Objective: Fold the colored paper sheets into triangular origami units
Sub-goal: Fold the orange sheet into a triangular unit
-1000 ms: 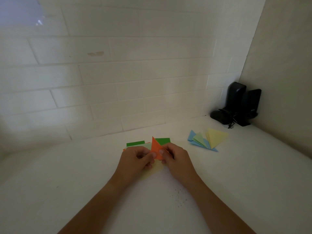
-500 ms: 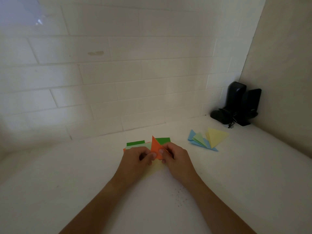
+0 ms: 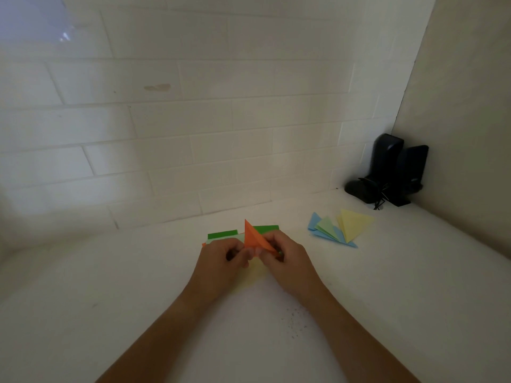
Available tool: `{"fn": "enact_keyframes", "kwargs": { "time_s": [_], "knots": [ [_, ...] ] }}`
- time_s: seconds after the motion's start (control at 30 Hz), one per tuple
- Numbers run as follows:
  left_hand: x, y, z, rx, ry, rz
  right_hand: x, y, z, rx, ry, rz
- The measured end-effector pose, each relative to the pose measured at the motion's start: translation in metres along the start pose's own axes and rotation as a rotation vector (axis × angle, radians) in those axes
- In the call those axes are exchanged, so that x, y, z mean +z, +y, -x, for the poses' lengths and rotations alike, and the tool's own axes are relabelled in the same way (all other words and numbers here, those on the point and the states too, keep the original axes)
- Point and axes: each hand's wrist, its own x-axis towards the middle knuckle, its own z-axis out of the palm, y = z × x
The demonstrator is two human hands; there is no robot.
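An orange paper piece (image 3: pixel 252 235), folded into a pointed triangle, stands tip-up between my hands. My left hand (image 3: pixel 221 261) pinches its lower left edge and my right hand (image 3: pixel 287 259) pinches its lower right edge. Under and behind my hands lies a stack of flat sheets: green sheets (image 3: pixel 222 234) at the back and a pale yellow sheet (image 3: pixel 249 280) showing below my fingers. To the right, a fan of finished triangular units (image 3: pixel 340 226) in blue, light green and yellow rests on the white table (image 3: pixel 110 286).
A white tiled wall (image 3: pixel 193 120) rises close behind the sheets. A beige side wall closes the right. Two black speakers with a cable (image 3: pixel 392 172) stand in the back right corner. Small dark specks (image 3: pixel 293 322) lie on the table near my right forearm.
The orange triangle has tipped slightly, its lower right edge now stretching further toward my right hand. Both hands stay in about the same place.
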Motion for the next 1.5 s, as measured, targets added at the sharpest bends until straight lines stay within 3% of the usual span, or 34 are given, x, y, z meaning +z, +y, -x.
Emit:
{"fn": "enact_keyframes", "kwargs": {
  "time_s": [0.27, 0.5, 1.17, 1.5],
  "knots": [
    [-0.001, 0.0, -0.001, -0.018, 0.0, 0.002, 0.0, -0.001, 0.001, 0.145, 0.054, -0.216],
    [-0.002, -0.002, 0.0, 0.055, 0.0, -0.047, -0.001, 0.003, 0.0, 0.037, 0.047, -0.007],
    [-0.004, 0.009, 0.005, 0.01, -0.017, 0.196, -0.002, 0.005, -0.001, 0.049, 0.101, 0.011],
    [-0.003, 0.01, 0.007, 0.037, -0.027, 0.137, 0.0, 0.01, -0.003, 0.024, 0.07, 0.035]
  ]
}}
